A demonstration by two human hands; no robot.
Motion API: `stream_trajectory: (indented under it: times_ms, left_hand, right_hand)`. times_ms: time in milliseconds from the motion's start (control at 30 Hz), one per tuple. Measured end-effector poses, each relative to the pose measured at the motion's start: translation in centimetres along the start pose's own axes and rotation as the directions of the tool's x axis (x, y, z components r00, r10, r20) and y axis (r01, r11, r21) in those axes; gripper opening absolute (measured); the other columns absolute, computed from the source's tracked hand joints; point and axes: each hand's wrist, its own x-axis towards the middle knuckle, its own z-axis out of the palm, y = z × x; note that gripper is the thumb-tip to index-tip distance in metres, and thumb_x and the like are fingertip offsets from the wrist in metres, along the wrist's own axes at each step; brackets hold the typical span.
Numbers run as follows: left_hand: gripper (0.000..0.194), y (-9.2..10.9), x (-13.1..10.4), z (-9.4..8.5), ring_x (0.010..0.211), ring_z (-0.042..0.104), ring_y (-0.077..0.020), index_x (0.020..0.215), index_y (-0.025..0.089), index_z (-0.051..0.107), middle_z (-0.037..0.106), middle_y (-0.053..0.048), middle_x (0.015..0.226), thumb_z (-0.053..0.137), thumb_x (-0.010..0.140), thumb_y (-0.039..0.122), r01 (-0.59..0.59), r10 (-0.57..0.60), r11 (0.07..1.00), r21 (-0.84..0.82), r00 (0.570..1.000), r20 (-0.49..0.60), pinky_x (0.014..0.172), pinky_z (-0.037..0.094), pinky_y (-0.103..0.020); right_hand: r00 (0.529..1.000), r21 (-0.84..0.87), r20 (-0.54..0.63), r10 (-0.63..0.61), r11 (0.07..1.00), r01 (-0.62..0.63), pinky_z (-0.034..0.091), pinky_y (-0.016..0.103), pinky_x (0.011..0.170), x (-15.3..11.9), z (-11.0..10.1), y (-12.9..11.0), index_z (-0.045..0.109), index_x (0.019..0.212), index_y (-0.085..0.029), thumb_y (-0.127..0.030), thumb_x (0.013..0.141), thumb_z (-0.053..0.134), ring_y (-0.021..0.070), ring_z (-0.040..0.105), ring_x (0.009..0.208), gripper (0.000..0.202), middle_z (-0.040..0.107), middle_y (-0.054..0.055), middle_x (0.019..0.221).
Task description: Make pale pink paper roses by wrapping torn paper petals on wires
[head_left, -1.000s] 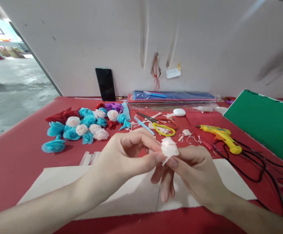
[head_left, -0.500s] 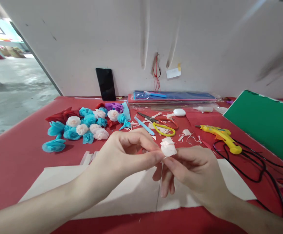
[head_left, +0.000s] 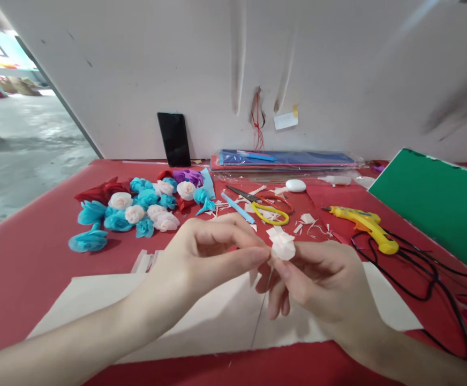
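A small pale-pink paper flower [head_left: 283, 245] is held up above the white sheet [head_left: 201, 327]. My right hand [head_left: 322, 284] is closed, its thumb and fingers pinching the flower's base. From the left, my left hand [head_left: 213, 252] closes thumb against forefinger at the flower's lower left edge. What lies between those left fingertips is mostly hidden, though it seems to be the same paper. Beyond my hands lie scissors [head_left: 271, 210] with yellow and red handles, a light-blue pen [head_left: 237, 207] and pale paper scraps [head_left: 308, 219].
Finished paper flowers [head_left: 147, 199] in blue, pink, red and purple cluster at the left. A yellow glue gun [head_left: 364, 225] with a black cord lies right. Behind are a phone [head_left: 174, 140] leaning on the wall, plastic-wrapped sheets [head_left: 298, 157], a white oval object [head_left: 295, 185] and a green board [head_left: 438, 209].
The flower has shifted slightly right and turned in my fingers. My left fingertips now sit at its left side, and the right fingers have moved a little.
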Motion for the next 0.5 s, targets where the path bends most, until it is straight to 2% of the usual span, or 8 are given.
stream_trajectory:
  times_ms: [100,233,400,500]
  left_hand:
    - [0.011,0.1,-0.1,0.4,0.063,0.063,-0.0076,0.072,0.024,0.077,0.063,0.004,0.073,0.073,0.081,0.019,-0.026,0.036,0.99,0.137,0.997,-0.068,0.063,0.053,-0.017]
    - [0.011,0.1,0.1,0.7,0.063,0.063,-0.0078,0.073,0.025,0.077,0.064,0.004,0.074,0.073,0.08,0.018,-0.055,0.087,0.966,0.254,0.989,-0.116,0.064,0.054,-0.018]
    - [0.018,0.1,0.1,0.5,0.061,0.061,-0.0061,0.07,0.024,0.076,0.064,0.006,0.072,0.069,0.081,0.012,-0.069,0.099,0.97,0.231,0.988,-0.117,0.061,0.053,-0.016]
    - [0.019,0.1,0.1,0.5,0.06,0.059,-0.0053,0.07,0.023,0.075,0.064,0.006,0.068,0.068,0.081,0.01,-0.084,0.114,0.968,0.236,0.987,-0.115,0.059,0.051,-0.015]
  right_hand:
    - [1.0,0.037,-0.002,-0.022,0.999,0.022,0.045,0.009,0.039,0.1,-0.1,0.1,0.068,0.054,-0.015,-0.018,0.073,0.067,0.0043,0.057,0.036,0.019,0.062,-0.003,0.043]
    - [0.99,0.14,0.109,-0.088,0.988,0.073,0.045,0.009,0.038,0.6,-0.5,0.8,0.07,0.057,-0.015,-0.016,0.08,0.062,0.0043,0.057,0.035,0.024,0.062,-0.002,0.044]
    - [0.964,0.286,0.266,-0.003,0.955,-0.076,0.045,0.011,0.04,1.1,-0.7,1.0,0.073,0.063,-0.014,-0.024,0.087,0.061,0.0053,0.061,0.04,0.029,0.066,0.001,0.053]
    - [0.943,0.358,0.332,0.004,0.925,-0.13,0.045,0.011,0.04,1.3,-1.0,1.2,0.074,0.066,-0.014,-0.028,0.088,0.064,0.0055,0.061,0.041,0.028,0.068,0.001,0.054]
